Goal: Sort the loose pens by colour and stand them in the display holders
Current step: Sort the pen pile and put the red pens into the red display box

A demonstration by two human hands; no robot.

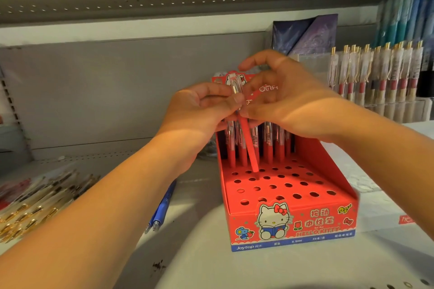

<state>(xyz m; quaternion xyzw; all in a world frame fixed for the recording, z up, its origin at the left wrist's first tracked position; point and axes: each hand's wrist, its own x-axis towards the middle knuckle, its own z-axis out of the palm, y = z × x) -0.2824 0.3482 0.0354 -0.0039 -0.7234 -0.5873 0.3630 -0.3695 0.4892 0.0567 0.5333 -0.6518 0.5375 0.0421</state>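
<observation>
We pinch one red pen [249, 148] by its clear upper part with the fingers of our left hand [206, 105]. Our right hand [288, 101] meets it there, thumb and fingertips closed narrowly on the same pen. The pen slants down, its tip at a hole in the middle rows of the red box [293, 225]. A row of red pens [270, 145] stands along the far side. Left of the box, blue pens [164, 204] lie on the shelf [211, 270], and gold-clipped pens [35, 199] lie farther left.
</observation>
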